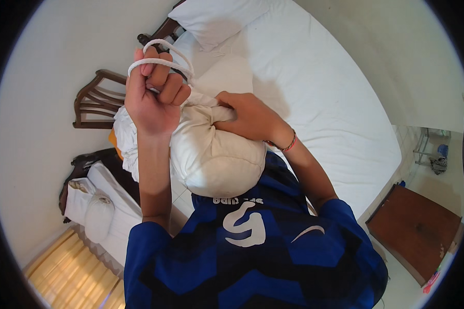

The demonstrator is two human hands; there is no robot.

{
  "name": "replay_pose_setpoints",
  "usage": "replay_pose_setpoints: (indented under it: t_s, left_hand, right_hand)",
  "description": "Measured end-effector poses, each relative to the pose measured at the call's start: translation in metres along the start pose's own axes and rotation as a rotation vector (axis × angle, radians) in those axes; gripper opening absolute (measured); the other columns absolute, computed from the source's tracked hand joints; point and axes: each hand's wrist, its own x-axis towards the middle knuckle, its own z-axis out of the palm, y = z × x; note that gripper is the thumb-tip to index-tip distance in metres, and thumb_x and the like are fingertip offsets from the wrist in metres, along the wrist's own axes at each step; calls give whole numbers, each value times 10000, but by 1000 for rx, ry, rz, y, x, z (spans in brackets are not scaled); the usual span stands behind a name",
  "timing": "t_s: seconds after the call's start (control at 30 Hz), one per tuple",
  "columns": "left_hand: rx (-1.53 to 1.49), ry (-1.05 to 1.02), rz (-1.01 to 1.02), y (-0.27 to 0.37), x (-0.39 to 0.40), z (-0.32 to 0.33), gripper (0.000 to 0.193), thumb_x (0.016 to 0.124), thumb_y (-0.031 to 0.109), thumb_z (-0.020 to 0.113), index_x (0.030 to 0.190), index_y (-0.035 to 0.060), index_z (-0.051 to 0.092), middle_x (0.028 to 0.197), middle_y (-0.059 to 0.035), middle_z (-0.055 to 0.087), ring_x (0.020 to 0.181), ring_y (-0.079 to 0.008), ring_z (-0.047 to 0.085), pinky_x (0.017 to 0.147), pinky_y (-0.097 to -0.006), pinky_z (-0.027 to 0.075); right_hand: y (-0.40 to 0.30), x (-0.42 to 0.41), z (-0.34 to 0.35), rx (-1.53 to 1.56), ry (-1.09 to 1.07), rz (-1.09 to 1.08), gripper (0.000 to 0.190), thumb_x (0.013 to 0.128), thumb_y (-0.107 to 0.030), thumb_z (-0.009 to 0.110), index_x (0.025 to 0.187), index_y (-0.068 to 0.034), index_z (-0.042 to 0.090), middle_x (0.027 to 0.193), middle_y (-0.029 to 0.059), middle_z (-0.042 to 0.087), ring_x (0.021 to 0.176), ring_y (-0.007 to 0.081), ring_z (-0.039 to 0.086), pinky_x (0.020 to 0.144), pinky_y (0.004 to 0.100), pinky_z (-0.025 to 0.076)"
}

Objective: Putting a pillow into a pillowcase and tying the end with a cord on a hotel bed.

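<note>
A stuffed, off-white cloth bundle [224, 166] lies against the front of my blue and black shirt. Its gathered, twisted neck is gripped by my right hand [251, 116], which wears a braided bracelet. My left hand [158, 85] is raised at the upper left of the bundle, fingers curled, with a loop of white cord [158, 61] around the fingers. The cord runs down towards the bundle's neck. Whether its end is tied there, I cannot tell. Crumpled white cloth [125, 135] shows behind my left forearm.
A bed with a white sheet [313, 96] and a pillow [216, 19] lies ahead. A wooden chair back [100, 100] stands at left. Lower left, a second white-covered bed [120, 228] holds another rounded white bundle [99, 216]. A brown wooden panel [413, 231] is at lower right.
</note>
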Motion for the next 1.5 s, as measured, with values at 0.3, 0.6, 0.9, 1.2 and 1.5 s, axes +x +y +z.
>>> replay_pose_setpoints:
  t_s: [0.3, 0.6, 0.9, 1.2, 1.5]
  left_hand:
    - [23, 150, 42, 13, -13, 13, 203, 1064, 185, 319, 903, 107, 414, 683, 48, 293, 444, -49, 195, 409, -246, 172]
    - [1263, 273, -127, 32, -47, 22, 402, 946, 152, 607, 1319, 28, 522, 1243, -119, 601, 1174, -200, 561, 967, -355, 463]
    - [1276, 442, -328, -54, -117, 5, 571, 783, 156, 802, 1262, 36, 515, 1128, -98, 621, 1059, -182, 595, 923, -312, 461]
    - [1031, 567, -241, -65, -97, -1, 590, 743, -3, 784, 1247, 15, 478, 1054, -74, 628, 977, -145, 611, 878, -304, 493]
    - [1780, -50, 0, -33, -101, 73, 638, 740, 359, 794, 1244, 25, 590, 1281, -157, 592, 1162, -331, 570, 1035, -454, 390]
  right_hand:
    - [-6, 17, -19, 195, 81, -235, 293, 809, -194, 737, 1048, -54, 640, 768, 81, 650, 687, 158, 597, 655, 292, 479]
    - [-8, 34, -34, 24, -185, -43, 241, 867, -179, 684, 1056, -34, 646, 826, 35, 686, 758, 106, 618, 723, 261, 511]
    - [2, 31, -54, 452, -400, 76, 193, 886, -181, 670, 1025, -50, 644, 874, 21, 635, 838, 122, 606, 782, 257, 491]
    - [22, 32, -38, -286, -327, -140, 281, 877, -199, 684, 1104, -42, 633, 975, 68, 660, 891, 168, 628, 810, 275, 507]
    - [27, 37, -45, 712, -511, 400, 170, 896, -122, 634, 1012, 0, 661, 915, 0, 656, 855, 44, 583, 795, 219, 467]
